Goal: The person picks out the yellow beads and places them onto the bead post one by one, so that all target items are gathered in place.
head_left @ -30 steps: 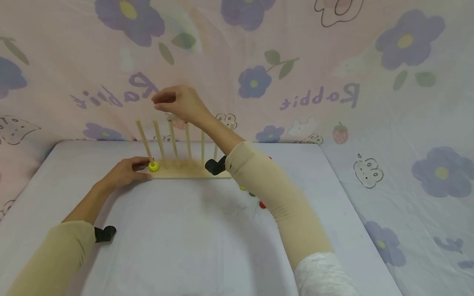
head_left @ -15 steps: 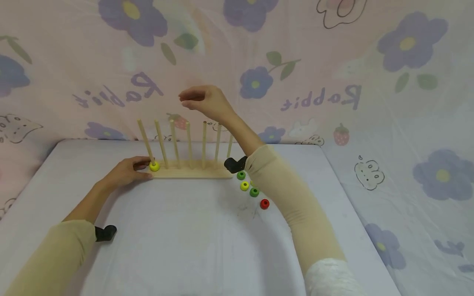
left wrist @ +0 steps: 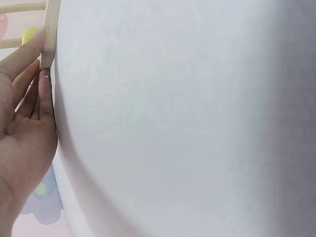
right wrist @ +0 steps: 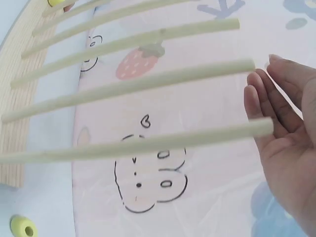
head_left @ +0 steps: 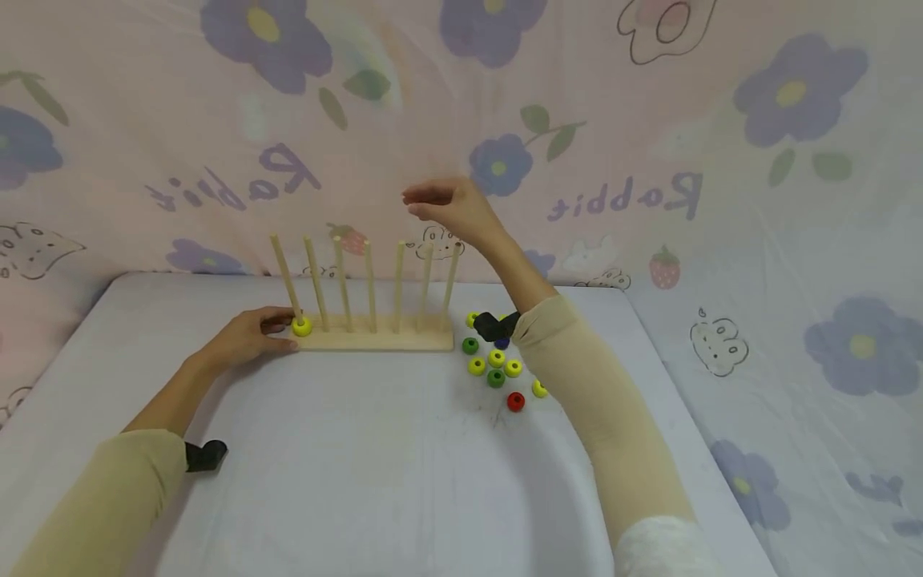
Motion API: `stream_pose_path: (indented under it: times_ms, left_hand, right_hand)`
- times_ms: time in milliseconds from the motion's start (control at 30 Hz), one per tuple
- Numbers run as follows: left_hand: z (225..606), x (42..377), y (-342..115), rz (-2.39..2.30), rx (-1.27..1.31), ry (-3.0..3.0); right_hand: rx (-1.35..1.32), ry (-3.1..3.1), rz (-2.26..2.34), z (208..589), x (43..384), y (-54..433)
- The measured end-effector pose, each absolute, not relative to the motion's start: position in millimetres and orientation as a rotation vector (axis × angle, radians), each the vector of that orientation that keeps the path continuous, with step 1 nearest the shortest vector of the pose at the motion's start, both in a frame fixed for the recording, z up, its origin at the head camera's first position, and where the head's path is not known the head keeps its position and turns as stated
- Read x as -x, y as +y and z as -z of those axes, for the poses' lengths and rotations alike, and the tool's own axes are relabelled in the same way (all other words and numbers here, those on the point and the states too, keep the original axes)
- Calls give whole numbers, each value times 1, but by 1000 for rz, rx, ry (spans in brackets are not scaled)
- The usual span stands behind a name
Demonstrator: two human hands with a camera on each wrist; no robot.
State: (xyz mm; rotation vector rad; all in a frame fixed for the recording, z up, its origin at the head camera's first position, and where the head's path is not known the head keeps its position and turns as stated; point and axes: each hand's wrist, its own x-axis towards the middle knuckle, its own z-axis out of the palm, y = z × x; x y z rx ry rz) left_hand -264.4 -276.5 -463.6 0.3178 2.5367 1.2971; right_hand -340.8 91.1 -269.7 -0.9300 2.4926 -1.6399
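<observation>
A wooden peg rack (head_left: 375, 343) with several upright pegs stands toward the back of the table. One yellow bead (head_left: 301, 326) sits at the foot of its leftmost peg. My left hand (head_left: 245, 343) holds the left end of the rack's base, thumb at the front and fingers behind; in the left wrist view its fingertips (left wrist: 44, 81) meet the base's corner. Raised above the right-hand pegs, my right hand (head_left: 454, 210) has loosely bent fingers and nothing between them. In the right wrist view, this hand (right wrist: 289, 113) is close to the peg tops.
Right of the rack lie loose beads: several yellow ones (head_left: 496, 358), green ones (head_left: 470, 345), a red one (head_left: 515, 401) and a dark blue one (head_left: 501, 343). My right forearm partly covers this group. A patterned cloth (head_left: 613, 120) hangs behind the white table (head_left: 346, 449).
My right hand has moved right, from above the left pegs to above the right ones, uncovering more beads. My left hand has stayed at the rack's end.
</observation>
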Motion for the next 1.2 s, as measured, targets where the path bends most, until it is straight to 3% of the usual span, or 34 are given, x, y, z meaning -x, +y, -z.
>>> stream_pose_path:
  times_ms: [300, 1200]
  left_hand:
    - [463, 266, -278, -1290, -337, 2543]
    - [462, 265, -276, -1272, -352, 2538]
  right_hand:
    - [765, 2570, 1654, 283, 337, 126]
    - [621, 2647, 1685, 330, 308, 203]
